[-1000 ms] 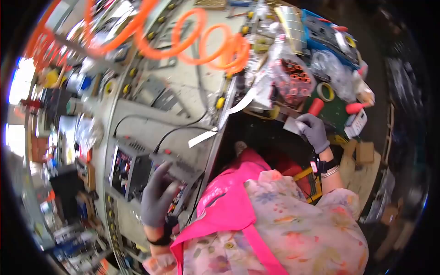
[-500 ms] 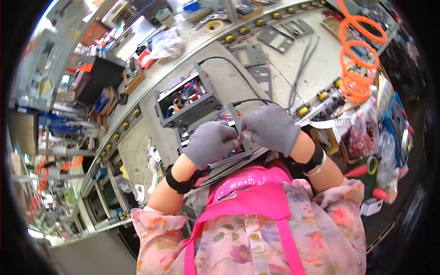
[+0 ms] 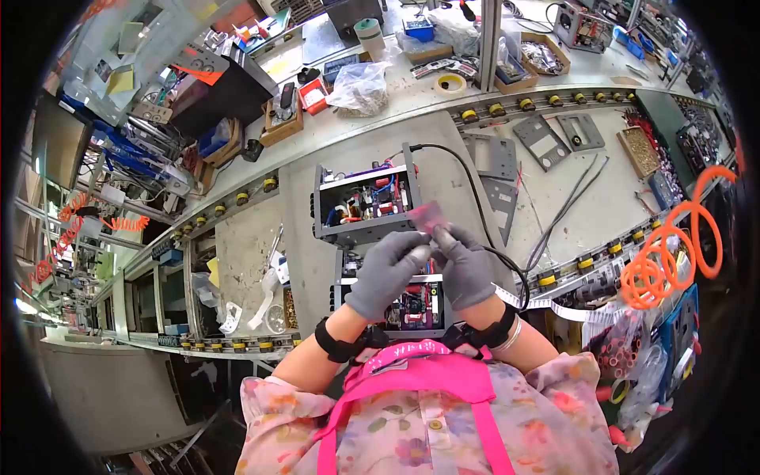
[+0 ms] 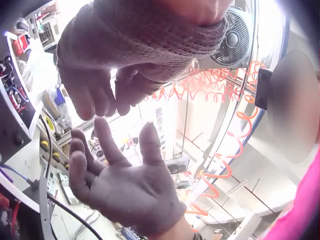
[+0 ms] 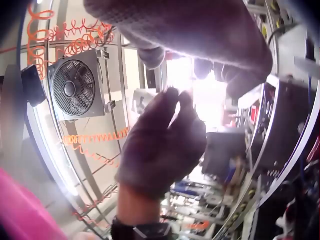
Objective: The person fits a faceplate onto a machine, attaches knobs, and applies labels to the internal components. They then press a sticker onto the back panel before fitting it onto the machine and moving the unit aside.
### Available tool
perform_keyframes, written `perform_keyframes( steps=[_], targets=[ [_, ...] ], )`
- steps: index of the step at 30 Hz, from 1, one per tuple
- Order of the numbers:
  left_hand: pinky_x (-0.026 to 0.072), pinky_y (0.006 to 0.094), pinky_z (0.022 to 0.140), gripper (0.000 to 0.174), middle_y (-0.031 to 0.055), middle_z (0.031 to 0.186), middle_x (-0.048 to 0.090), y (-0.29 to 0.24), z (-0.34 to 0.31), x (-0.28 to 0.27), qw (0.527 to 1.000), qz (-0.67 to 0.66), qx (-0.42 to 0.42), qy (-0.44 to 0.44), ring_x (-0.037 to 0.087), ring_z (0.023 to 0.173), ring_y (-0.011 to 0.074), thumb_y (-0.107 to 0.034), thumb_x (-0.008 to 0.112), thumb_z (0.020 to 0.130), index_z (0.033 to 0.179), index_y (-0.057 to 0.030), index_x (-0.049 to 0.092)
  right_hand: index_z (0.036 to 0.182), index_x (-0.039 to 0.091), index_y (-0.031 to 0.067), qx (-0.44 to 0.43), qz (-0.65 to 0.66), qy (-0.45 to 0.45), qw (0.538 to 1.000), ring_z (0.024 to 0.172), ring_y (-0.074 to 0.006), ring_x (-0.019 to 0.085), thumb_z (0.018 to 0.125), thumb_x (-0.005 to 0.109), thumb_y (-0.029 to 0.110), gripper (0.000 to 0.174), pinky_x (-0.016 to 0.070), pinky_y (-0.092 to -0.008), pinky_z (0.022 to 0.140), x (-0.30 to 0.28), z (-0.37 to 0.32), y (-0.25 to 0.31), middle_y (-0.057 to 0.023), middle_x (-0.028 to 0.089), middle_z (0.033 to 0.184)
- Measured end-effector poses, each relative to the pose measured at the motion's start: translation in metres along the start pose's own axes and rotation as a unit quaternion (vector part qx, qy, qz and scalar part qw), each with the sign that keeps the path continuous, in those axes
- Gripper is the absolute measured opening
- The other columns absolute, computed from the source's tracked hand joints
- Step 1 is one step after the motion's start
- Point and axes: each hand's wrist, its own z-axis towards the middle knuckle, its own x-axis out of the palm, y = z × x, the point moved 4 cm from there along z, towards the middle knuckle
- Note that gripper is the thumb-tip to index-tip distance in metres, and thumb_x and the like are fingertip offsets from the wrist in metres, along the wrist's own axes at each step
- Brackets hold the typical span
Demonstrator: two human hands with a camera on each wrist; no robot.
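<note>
In the head view, a small pink, see-through piece (image 3: 427, 215) like plastic film shows blurred at the fingertips of both grey-gloved hands. My left hand (image 3: 388, 275) has its thumb and finger pinched together around something small, as the right wrist view shows. My right hand (image 3: 467, 273) is close beside it; in the left wrist view its thumb and fingers (image 4: 151, 145) stand apart. Beneath both hands is an open-topped electronics chassis (image 3: 419, 307) with red and purple parts inside, partly covered by them. A second open chassis (image 3: 364, 231) with wired components stands just beyond.
A black cable (image 3: 475, 182) runs from the far chassis around to the right. Grey metal panels (image 3: 541, 142) and loose cables (image 3: 566, 214) lie on the bench at right. An orange coiled hose (image 3: 673, 273) hangs there, above bagged parts (image 3: 621, 348). Rollers (image 3: 546, 279) line the bench edges.
A second ago my right hand was out by the bags with a pale flat piece, my left apart. Both came together over the near chassis; the pink piece now shows higher, and the view has turned.
</note>
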Motion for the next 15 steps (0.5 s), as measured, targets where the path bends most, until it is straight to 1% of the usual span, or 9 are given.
perform_keyframes(
  steps=[1, 2, 5, 6, 7, 8, 11, 13, 15],
  targets=[
    [0.0473, 0.0241, 0.072, 0.040, 0.0023, 0.093, 0.061, 0.000, 0.005, 0.003, 1.000, 0.000, -0.019, 0.024, 0.056, 0.080, 0.0082, -0.015, 0.059, 0.090, 0.125, 0.0021, 0.049, 0.110, 0.060, 0.0042, -0.001, 0.007, -0.023, 1.000, 0.081, -0.0088, 0.060, 0.088, 0.065, 0.017, 0.026, 0.0503, -0.0235, 0.068, -0.006, 0.008, -0.001, -0.0033, 0.063, 0.099],
    [0.0480, 0.0247, 0.071, 0.054, 0.0052, 0.094, 0.062, 0.002, 0.009, 0.001, 0.998, 0.016, -0.055, 0.040, 0.057, 0.080, 0.0101, -0.015, 0.060, 0.088, 0.134, 0.0006, 0.036, 0.102, 0.061, 0.0041, -0.071, -0.013, -0.094, 0.993, 0.074, -0.0104, 0.061, 0.087, 0.067, 0.015, 0.020, 0.0511, -0.0242, 0.063, -0.012, 0.018, 0.005, -0.0033, 0.064, 0.091],
    [0.0491, 0.0266, 0.070, 0.062, 0.0082, 0.094, 0.062, 0.039, 0.053, -0.023, 0.993, 0.080, -0.084, 0.030, 0.059, 0.080, 0.0120, -0.018, 0.063, 0.086, 0.136, 0.0003, 0.031, 0.100, 0.062, 0.0029, -0.131, -0.076, -0.118, 0.981, 0.070, -0.0114, 0.062, 0.086, 0.067, 0.017, 0.021, 0.0508, -0.0244, 0.060, -0.043, 0.067, 0.029, -0.0031, 0.064, 0.084],
    [0.0500, 0.0282, 0.069, 0.064, 0.0098, 0.095, 0.063, 0.009, 0.063, -0.026, 0.981, 0.111, -0.160, -0.003, 0.060, 0.081, 0.0133, -0.022, 0.065, 0.085, 0.136, -0.0005, 0.033, 0.101, 0.062, 0.0025, -0.105, -0.113, -0.096, 0.983, 0.069, -0.0114, 0.062, 0.086, 0.067, 0.017, 0.022, 0.0507, -0.0240, 0.059, -0.053, 0.083, 0.037, -0.0036, 0.064, 0.084],
    [0.0504, 0.0301, 0.069, 0.066, 0.0123, 0.095, 0.063, 0.029, 0.085, -0.033, 0.974, 0.204, -0.102, -0.009, 0.062, 0.080, 0.0180, -0.025, 0.066, 0.084, 0.136, -0.0012, 0.033, 0.101, 0.062, 0.0021, -0.080, -0.150, -0.074, 0.983, 0.068, -0.0114, 0.062, 0.085, 0.068, 0.018, 0.023, 0.0505, -0.0236, 0.059, -0.064, 0.101, 0.047, -0.0041, 0.065, 0.083],
    [0.0505, 0.0315, 0.070, 0.068, 0.0128, 0.093, 0.064, 0.044, 0.101, -0.035, 0.964, 0.244, -0.104, -0.020, 0.063, 0.079, 0.0200, -0.025, 0.066, 0.083, 0.137, -0.0013, 0.032, 0.101, 0.062, 0.0017, -0.054, -0.186, -0.053, 0.980, 0.067, -0.0114, 0.062, 0.085, 0.068, 0.019, 0.024, 0.0503, -0.0233, 0.058, -0.070, 0.117, 0.053, -0.0046, 0.065, 0.082],
    [0.0499, 0.0378, 0.071, 0.076, 0.0129, 0.082, 0.066, 0.056, 0.128, -0.023, 0.924, 0.347, -0.162, -0.016, 0.066, 0.079, 0.0274, -0.025, 0.067, 0.081, 0.140, -0.0011, 0.024, 0.099, 0.064, 0.0007, -0.001, -0.256, -0.026, 0.966, 0.066, -0.0103, 0.061, 0.085, 0.068, 0.020, 0.024, 0.0496, -0.0225, 0.057, -0.076, 0.155, 0.060, -0.0049, 0.065, 0.080],
    [0.0494, 0.0401, 0.069, 0.078, 0.0124, 0.079, 0.065, 0.060, 0.138, -0.017, 0.919, 0.358, -0.163, -0.026, 0.065, 0.078, 0.0304, -0.023, 0.068, 0.079, 0.140, -0.0024, 0.024, 0.096, 0.065, 0.0008, 0.036, -0.251, 0.005, 0.967, 0.064, -0.0091, 0.060, 0.084, 0.068, 0.021, 0.024, 0.0486, -0.0215, 0.055, -0.086, 0.180, 0.051, -0.0056, 0.065, 0.078],
    [0.0488, 0.0398, 0.063, 0.080, 0.0107, 0.072, 0.062, 0.065, 0.145, -0.011, 0.907, 0.376, -0.183, -0.046, 0.063, 0.068, 0.0296, -0.021, 0.069, 0.077, 0.140, -0.0036, 0.024, 0.096, 0.065, 0.0009, 0.074, -0.255, 0.038, 0.963, 0.062, -0.0091, 0.060, 0.084, 0.068, 0.022, 0.024, 0.0482, -0.0212, 0.055, -0.090, 0.199, 0.038, -0.0058, 0.065, 0.078]
  ],
)
